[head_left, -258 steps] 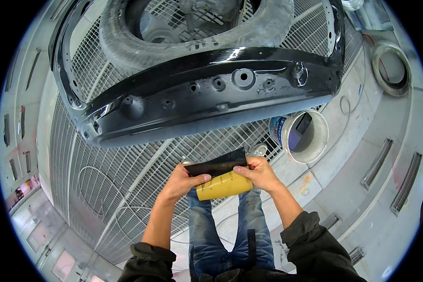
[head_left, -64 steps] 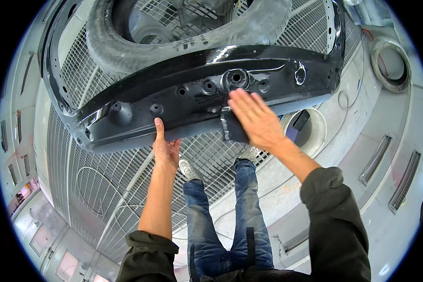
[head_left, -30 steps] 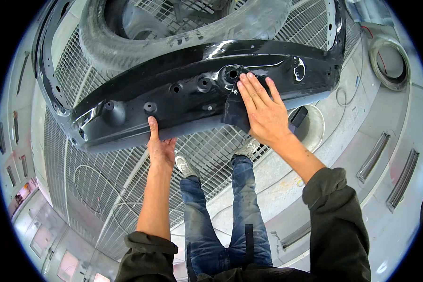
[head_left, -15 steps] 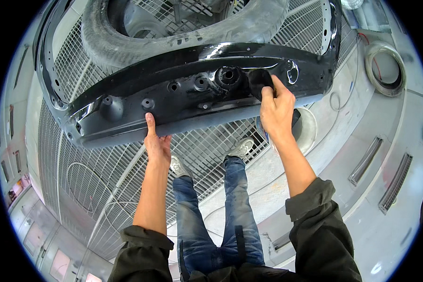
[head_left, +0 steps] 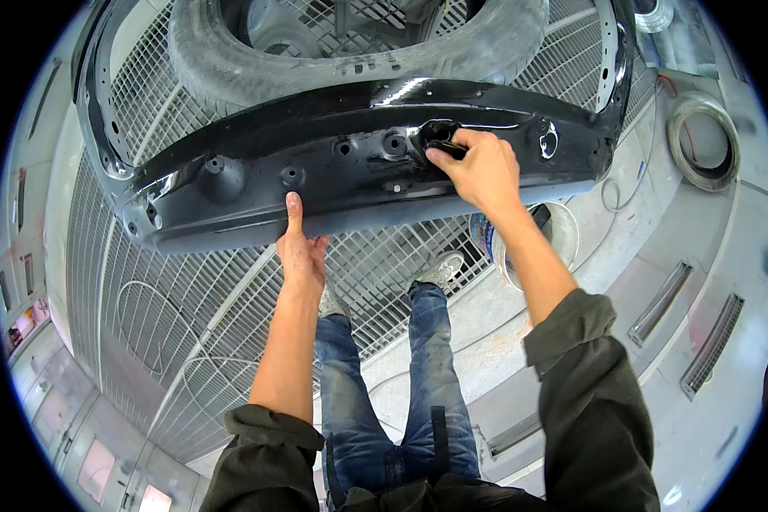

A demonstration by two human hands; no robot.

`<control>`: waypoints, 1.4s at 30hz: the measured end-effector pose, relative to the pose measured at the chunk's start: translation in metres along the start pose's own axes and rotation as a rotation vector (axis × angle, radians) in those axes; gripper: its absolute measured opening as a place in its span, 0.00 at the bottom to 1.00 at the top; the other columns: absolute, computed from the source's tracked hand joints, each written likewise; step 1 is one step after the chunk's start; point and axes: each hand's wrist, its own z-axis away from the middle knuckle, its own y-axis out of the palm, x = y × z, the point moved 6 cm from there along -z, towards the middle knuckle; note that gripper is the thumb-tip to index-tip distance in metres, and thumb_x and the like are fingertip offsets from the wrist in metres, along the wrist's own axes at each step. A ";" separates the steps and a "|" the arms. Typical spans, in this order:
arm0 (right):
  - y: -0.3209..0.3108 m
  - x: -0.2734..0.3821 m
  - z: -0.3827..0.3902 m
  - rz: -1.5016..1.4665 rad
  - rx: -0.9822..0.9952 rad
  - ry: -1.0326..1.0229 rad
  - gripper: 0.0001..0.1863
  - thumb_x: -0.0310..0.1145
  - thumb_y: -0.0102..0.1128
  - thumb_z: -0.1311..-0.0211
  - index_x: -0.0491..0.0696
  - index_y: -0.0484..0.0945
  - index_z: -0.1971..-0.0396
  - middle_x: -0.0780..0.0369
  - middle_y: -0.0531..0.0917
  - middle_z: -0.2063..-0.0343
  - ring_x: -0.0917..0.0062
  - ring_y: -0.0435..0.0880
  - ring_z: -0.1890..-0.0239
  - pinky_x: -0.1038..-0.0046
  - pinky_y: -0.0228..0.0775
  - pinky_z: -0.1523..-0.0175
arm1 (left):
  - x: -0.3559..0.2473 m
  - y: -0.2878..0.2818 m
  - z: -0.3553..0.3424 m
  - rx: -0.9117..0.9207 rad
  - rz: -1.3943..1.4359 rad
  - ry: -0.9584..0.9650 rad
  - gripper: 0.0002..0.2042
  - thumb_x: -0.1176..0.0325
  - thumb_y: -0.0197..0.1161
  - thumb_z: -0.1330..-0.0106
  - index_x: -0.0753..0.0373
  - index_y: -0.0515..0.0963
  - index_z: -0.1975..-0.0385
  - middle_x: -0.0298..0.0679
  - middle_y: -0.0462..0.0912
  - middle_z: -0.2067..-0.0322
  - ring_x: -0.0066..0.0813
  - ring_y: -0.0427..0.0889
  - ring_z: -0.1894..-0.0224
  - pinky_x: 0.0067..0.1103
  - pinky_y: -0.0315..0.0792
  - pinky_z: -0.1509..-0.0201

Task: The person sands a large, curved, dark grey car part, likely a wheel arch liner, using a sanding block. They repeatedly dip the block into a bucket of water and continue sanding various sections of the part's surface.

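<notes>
Black car panel [head_left: 230, 192] spans the frame, long axis running from 8 o'clock up to 2 o'clock, resting over a tyre [head_left: 358, 51] above the grated floor [head_left: 145, 316].

Left hand [head_left: 301, 252]: at 6 o'clock of the panel's lower edge, index finger stretched up onto the face, other fingers loosely curled; grip holds nothing.

Right hand [head_left: 480, 171]: further right, on the panel face, grip pinched on a small dark pad [head_left: 442, 147] pressed beside a round hole. Right hand is the nearer to the pad; white bucket [head_left: 555, 235] lies at its 5 o'clock.
</notes>
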 end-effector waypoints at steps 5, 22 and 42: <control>0.001 -0.003 0.000 -0.078 -0.321 -0.249 0.20 0.50 0.77 0.49 0.47 0.84 0.73 0.59 0.84 0.75 0.59 0.84 0.72 0.61 0.72 0.67 | -0.003 0.006 0.005 -0.011 -0.006 0.027 0.46 0.40 0.77 0.44 0.67 0.66 0.34 0.41 0.76 0.40 0.33 0.79 0.44 0.29 0.75 0.40; 0.008 -0.010 0.002 -0.209 -0.213 0.061 0.20 0.52 0.76 0.48 0.49 0.87 0.70 0.56 0.86 0.78 0.56 0.86 0.70 0.59 0.75 0.63 | -0.002 0.011 0.004 -0.059 0.053 0.009 0.37 0.43 0.76 0.41 0.66 0.73 0.42 0.40 0.82 0.48 0.28 0.83 0.52 0.25 0.79 0.50; 0.015 -0.004 0.015 -0.248 -0.270 0.099 0.16 0.47 0.74 0.45 0.48 0.85 0.72 0.52 0.86 0.76 0.51 0.86 0.68 0.56 0.76 0.63 | 0.002 0.002 0.001 -0.027 0.032 0.026 0.47 0.40 0.76 0.44 0.67 0.65 0.34 0.42 0.75 0.38 0.36 0.77 0.39 0.30 0.75 0.34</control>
